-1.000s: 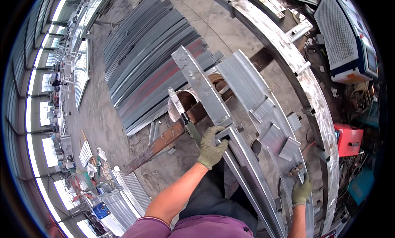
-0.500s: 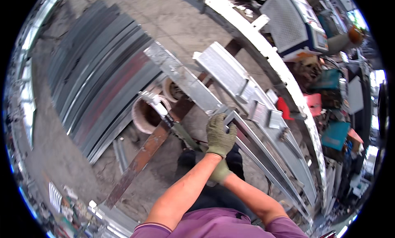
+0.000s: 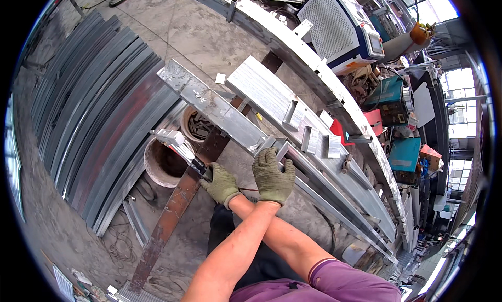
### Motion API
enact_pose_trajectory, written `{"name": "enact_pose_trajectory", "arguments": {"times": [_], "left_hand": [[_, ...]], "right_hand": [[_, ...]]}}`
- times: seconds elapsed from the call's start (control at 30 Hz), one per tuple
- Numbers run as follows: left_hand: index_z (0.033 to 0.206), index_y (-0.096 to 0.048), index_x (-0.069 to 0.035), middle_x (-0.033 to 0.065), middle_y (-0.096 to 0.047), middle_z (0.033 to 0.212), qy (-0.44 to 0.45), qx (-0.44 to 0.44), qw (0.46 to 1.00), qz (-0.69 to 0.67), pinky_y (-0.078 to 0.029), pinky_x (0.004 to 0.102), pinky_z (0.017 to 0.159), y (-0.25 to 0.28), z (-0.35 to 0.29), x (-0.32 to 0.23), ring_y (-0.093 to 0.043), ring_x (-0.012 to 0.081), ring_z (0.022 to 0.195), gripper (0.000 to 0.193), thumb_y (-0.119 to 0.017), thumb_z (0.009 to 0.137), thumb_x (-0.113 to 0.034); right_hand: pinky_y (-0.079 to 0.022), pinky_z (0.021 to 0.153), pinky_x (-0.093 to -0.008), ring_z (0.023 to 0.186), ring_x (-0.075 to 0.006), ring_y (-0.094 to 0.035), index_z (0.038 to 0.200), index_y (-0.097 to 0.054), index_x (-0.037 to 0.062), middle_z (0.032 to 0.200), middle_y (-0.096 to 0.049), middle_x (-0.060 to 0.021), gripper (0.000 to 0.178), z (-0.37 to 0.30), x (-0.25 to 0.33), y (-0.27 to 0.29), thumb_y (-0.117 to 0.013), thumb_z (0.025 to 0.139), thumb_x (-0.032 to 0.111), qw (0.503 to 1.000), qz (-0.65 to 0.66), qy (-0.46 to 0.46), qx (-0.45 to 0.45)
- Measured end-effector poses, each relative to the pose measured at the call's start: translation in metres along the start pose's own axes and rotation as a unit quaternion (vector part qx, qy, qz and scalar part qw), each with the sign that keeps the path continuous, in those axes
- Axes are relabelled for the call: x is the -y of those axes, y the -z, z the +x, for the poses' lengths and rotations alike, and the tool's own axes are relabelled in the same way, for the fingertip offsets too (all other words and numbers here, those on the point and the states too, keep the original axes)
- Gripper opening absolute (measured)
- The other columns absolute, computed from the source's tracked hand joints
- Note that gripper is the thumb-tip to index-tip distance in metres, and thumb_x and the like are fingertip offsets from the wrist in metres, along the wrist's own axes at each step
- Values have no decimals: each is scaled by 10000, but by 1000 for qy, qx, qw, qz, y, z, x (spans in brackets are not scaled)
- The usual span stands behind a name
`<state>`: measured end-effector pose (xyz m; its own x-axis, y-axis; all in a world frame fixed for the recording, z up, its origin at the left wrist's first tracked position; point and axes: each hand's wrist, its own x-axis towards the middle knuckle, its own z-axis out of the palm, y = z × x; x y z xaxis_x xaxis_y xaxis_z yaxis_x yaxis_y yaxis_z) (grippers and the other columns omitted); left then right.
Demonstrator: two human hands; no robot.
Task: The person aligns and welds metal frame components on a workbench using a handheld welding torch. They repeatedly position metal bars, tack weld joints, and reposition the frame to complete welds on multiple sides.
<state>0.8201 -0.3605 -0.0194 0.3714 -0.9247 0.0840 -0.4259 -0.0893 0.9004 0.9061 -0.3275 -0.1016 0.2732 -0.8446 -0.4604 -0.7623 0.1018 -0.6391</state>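
My arms are crossed. My gloved left hand (image 3: 272, 176) closes over the joint where a flat galvanised steel bar (image 3: 209, 103) meets a long steel rail (image 3: 334, 192). My gloved right hand (image 3: 222, 184) reaches under the left forearm. It grips the black handle of a hand-held tool (image 3: 180, 148) with a silver head, which points up and left over a bucket (image 3: 164, 163). A wider steel channel (image 3: 266, 90) with small brackets lies just behind the bar.
A second bucket (image 3: 196, 124) holds metal scraps. A rusty beam (image 3: 172, 223) runs under the work. Stacked steel strips (image 3: 94, 108) cover the floor at left. A white machine (image 3: 340, 25), teal units (image 3: 387, 98) and a red box (image 3: 374, 119) stand beyond a long curved beam (image 3: 293, 46).
My right hand has moved from the rail at the right, across under my left arm, to the tool's handle. My left hand stays on the steel. The view has swung right.
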Motion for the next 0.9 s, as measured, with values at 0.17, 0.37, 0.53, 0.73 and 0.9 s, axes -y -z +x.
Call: {"name": "enact_pose_trajectory", "arguments": {"times": [0.17,0.37,0.53,0.73,0.9], "left_hand": [[1294,-633,3,237,-649,1245,-4,10,1000,26,-442,563,1089,1,-1,3,-590,463,1225,499,-786,879,-228],[1303,-628,8,253,-649,1249,-10,14,1000,19,-455,551,1088,0,-3,4,-598,462,1228,498,-782,885,-212],[1308,-625,15,263,-649,1283,6,25,999,34,-456,551,1109,0,2,0,-601,477,1239,507,-757,886,-232],[1300,-639,28,272,-672,1263,31,42,998,37,-490,513,1095,-1,9,-2,-632,460,1235,528,-793,855,-211],[1363,-635,24,253,-690,1268,13,31,996,77,-586,461,954,0,11,24,-724,361,1096,570,-840,876,-188]], "right_hand": [[-557,996,-531,1146,-433,-717,1381,-595,74,1200,-738,-218,605,15,10,7,-799,866,317,996,10,-63,61],[-564,977,-503,1110,-423,-735,1307,-655,60,1178,-764,-225,528,-17,4,29,-742,863,332,980,153,-72,109],[-559,904,-373,933,-234,-699,1270,-652,59,1006,-730,-111,533,-97,-23,55,-814,855,350,962,204,-5,180],[-543,902,-370,982,-213,-703,1339,-697,44,1096,-752,-118,618,-209,-75,45,-817,901,464,948,291,69,106],[-555,756,-371,809,-211,-702,1247,-730,22,936,-743,-107,616,-285,-86,114,-830,865,495,927,269,-163,203]]}}
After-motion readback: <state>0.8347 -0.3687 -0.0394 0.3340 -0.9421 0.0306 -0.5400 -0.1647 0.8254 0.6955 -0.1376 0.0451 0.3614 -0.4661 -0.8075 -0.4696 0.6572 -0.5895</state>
